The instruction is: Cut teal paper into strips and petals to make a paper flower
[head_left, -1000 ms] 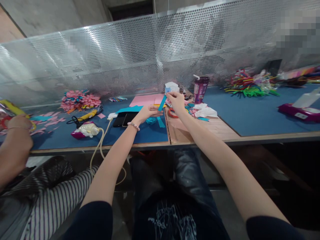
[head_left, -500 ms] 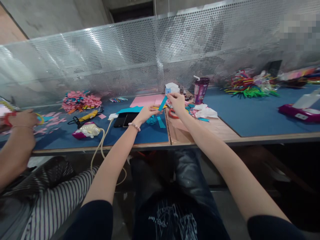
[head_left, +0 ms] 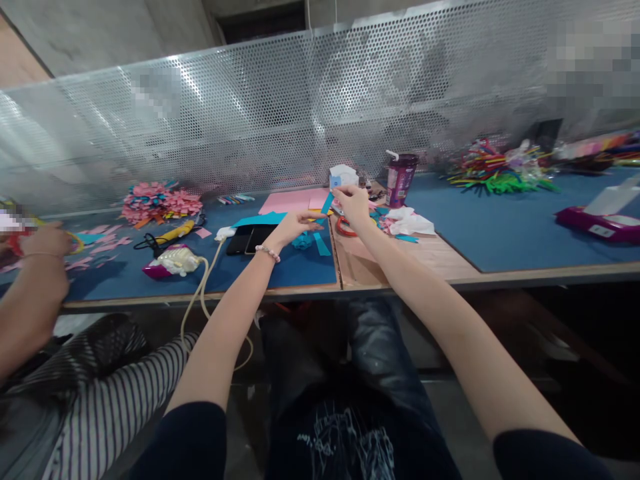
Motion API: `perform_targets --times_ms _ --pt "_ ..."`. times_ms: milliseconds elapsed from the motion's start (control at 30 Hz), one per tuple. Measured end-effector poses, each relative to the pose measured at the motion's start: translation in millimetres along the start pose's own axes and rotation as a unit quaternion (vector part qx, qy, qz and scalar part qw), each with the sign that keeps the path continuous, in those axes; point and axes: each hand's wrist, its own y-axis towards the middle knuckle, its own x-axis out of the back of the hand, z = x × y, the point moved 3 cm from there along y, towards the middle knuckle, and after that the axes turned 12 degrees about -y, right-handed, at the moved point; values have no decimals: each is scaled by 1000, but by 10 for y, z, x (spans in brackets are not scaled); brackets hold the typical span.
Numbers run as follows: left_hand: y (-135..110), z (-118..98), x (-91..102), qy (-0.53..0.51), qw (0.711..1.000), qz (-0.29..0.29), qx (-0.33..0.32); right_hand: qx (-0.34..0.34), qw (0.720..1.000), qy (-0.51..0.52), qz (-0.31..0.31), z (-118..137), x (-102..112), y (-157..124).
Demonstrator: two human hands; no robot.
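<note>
Pinching the blue strip (head_left: 327, 204) by its upper end, your right hand (head_left: 354, 205) holds it near the middle of the frame, with thumb and finger closed on it. Your left hand (head_left: 294, 227) is at the lower end, its fingers loosely extended; I cannot tell whether they grip the paper. As I judge, the work on this strip is not finished. Below your left fingers lies one crumpled blue piece (head_left: 301, 242), seemingly already shaped, and just right of it one loose strip (head_left: 321, 245) looks flat and unworked. Left of centre, a bigger blue sheet (head_left: 259, 219) appears mostly uncut.
</note>
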Motion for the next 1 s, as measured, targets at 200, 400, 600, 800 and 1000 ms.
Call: perform_targets --times_ms 200,400,600,800,1000 --pt "9 40 23 -7 1000 13 6 44 999 -2 -4 61 -4 -5" --pt "15 44 52 7 999 33 15 51 999 -5 7 94 -18 -10" --pt "-28 -17 8 18 998 55 33 68 997 -2 24 136 1 -33" --pt "-56 -48 -46 28 996 64 51 86 994 4 70 135 -16 -27" --pt "-76 -64 -67 21 997 41 57 97 991 13 91 155 -9 -46"
